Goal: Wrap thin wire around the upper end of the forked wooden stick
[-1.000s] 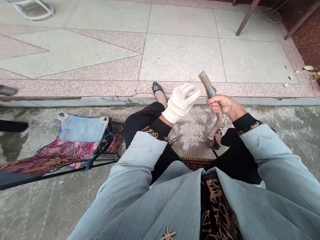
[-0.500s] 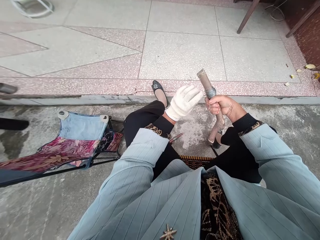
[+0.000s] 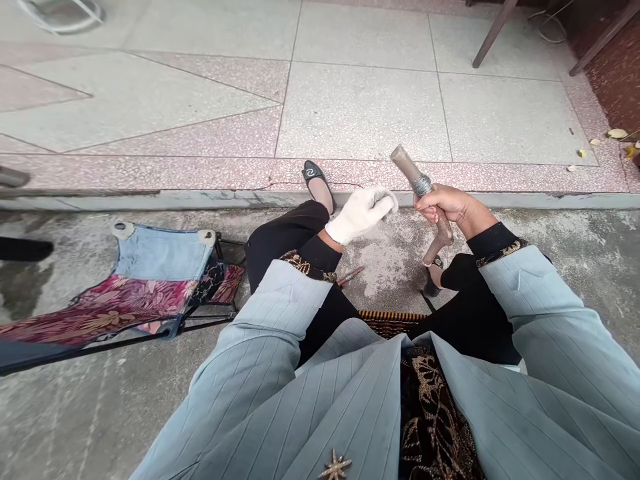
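Observation:
My right hand is bare and wrapped round a crooked wooden stick. Silvery wire is wound in a tight band round the stick, just above my fist. The stick tilts up to the left, and its bent lower end shows below my hand. Left of the stick and apart from it is my left hand, in a white knitted glove. Its fingers are curled in, and whatever may be between them is hidden. A slim tool with reddish handles lies on the concrete below my left wrist.
A folding chair with a denim and floral fabric seat stands at the left. Ahead, a low step edges the tiled floor. Under me is part of a woven seat. Wooden legs stand at the upper right.
My gloved left hand has curled its fingers and drawn slightly down and left, away from the stick. In my right hand the stick has tipped, its lower end swinging right.

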Available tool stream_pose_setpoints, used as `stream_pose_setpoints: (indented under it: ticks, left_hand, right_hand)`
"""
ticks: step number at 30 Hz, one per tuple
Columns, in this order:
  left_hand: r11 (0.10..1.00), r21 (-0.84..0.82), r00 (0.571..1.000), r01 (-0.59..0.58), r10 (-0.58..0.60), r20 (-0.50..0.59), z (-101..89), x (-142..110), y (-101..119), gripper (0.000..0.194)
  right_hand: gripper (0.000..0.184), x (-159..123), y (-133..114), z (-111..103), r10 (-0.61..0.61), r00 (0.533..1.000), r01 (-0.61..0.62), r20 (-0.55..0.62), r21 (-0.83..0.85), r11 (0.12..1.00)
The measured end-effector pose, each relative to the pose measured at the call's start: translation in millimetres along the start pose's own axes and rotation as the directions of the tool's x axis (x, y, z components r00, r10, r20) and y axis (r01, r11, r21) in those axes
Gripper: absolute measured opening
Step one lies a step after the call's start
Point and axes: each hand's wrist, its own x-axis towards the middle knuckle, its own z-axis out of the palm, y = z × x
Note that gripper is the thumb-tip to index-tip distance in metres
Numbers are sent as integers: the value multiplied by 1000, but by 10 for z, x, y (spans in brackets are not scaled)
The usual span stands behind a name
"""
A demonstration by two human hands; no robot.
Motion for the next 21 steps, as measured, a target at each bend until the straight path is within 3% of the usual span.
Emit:
stream_pose_setpoints:
  ticks: [1,3,5,7,10,15,18,21]
  left_hand:
    - [977,-200,997,74,-76,-2,33,-12,27,25]
    - [847,-502,980,174,-197,8,83,-20,53,19]
    - [735,-641,958,223,-287,4,98,-8,33,16]
    - [676,-690,928,257,-373,-19,85,16,-20,17]
    - [585,-748,849,314,-526,-54,57,54,-115,18]
    - [413,-795,716,445,-697,40,60,88,-219,24]
    - [374,-773,675,512,-732,93,103,86,-253,27]
    - [369,-746,666,555,-734,132,181,60,-300,29]
  right_hand:
    - [22,8,5,17,1,1000,-2,-10,-30,1000]
    - [24,17,17,41,-9,999,7,-37,-64,998]
    - [27,14,24,39,-44,996,42,-71,-39,998]
    - [32,-4,20,12,-99,989,102,-114,18,995]
    - [37,-42,-3,-27,-168,972,183,-163,80,980]
    - [43,-75,-32,23,-218,957,236,-191,77,969]
    - [47,-97,-51,79,-259,942,283,-213,93,955]
    - [49,-139,-74,99,-299,923,335,-243,119,935]
